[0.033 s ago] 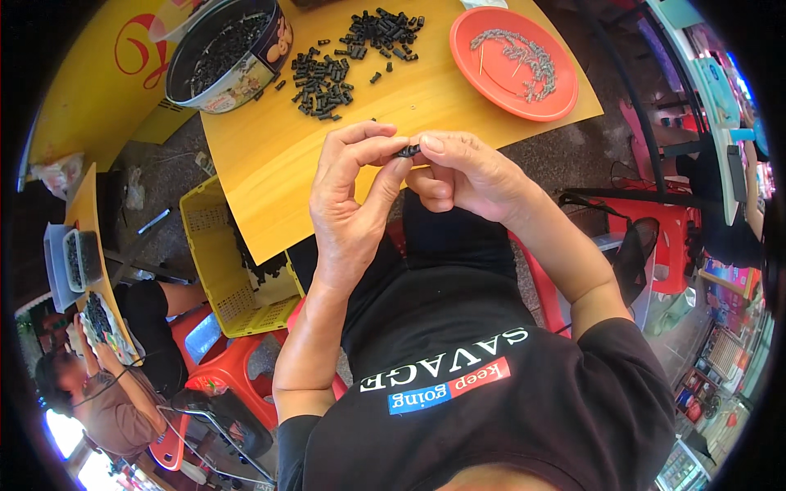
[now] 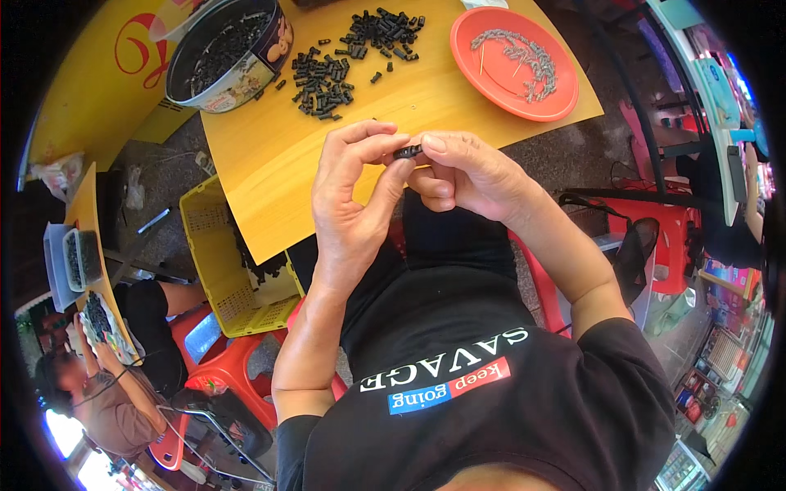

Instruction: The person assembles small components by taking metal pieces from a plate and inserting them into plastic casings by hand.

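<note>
Over the near edge of the yellow wooden table, both hands meet on one small black plastic piece. My left hand pinches its left end between thumb and fingers. My right hand closes on the other end, thumb on top and fingers curled beneath. The fingertips hide part of the piece. Similar black pieces lie beyond in a nearer pile and a farther pile. A red round plate at the far right holds small silvery metal parts and thin sticks.
A large round tin full of black pieces stands at the table's far left. Below the table's left side sits a yellow plastic crate. Red stools are on both sides. Another person works at a side table on the left.
Slightly more of the black piece shows between the fingertips. Both hands otherwise keep nearly the same place.
</note>
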`<state>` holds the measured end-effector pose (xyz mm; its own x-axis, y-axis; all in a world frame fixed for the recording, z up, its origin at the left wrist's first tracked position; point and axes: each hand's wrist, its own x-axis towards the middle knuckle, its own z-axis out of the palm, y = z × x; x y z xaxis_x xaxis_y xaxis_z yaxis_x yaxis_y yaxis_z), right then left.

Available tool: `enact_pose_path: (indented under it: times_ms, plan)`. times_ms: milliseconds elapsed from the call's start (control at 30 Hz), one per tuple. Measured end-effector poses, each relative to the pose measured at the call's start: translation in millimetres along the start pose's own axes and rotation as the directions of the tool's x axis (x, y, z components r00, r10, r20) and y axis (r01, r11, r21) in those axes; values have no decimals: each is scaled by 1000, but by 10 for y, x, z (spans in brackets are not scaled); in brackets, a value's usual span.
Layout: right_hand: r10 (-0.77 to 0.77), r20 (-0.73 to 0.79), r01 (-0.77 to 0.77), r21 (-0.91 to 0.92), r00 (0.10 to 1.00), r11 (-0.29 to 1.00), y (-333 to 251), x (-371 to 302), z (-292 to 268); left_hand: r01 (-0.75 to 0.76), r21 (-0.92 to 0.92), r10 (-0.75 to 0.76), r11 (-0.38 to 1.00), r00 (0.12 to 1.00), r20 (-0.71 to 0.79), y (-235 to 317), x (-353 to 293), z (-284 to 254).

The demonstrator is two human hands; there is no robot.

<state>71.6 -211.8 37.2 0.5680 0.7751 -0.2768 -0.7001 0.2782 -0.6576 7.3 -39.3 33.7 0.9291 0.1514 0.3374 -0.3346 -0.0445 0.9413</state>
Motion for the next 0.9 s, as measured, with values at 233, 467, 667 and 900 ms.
enact_pose_path:
  times_ms: [233, 467, 667, 900]
  plan:
    - [-14, 146, 0, 95, 989, 996, 1, -15, -32, -244, 179, 229, 953, 968, 100, 106, 40, 11]
    - [-87, 177, 67, 115, 980, 991, 61, -12, 158, -257, 7, 257, 966, 966, 44, 96, -23, 23]
    - [-23, 131, 12, 85, 991, 996, 94, 52, 299, -290, 75, 286, 954, 956, 60, 71, -53, -110]
    - [-113, -65, 46, -634, 991, 772, -149, 234, 369, 39, 181, 8, 983, 967, -254, 115, -204, -642]
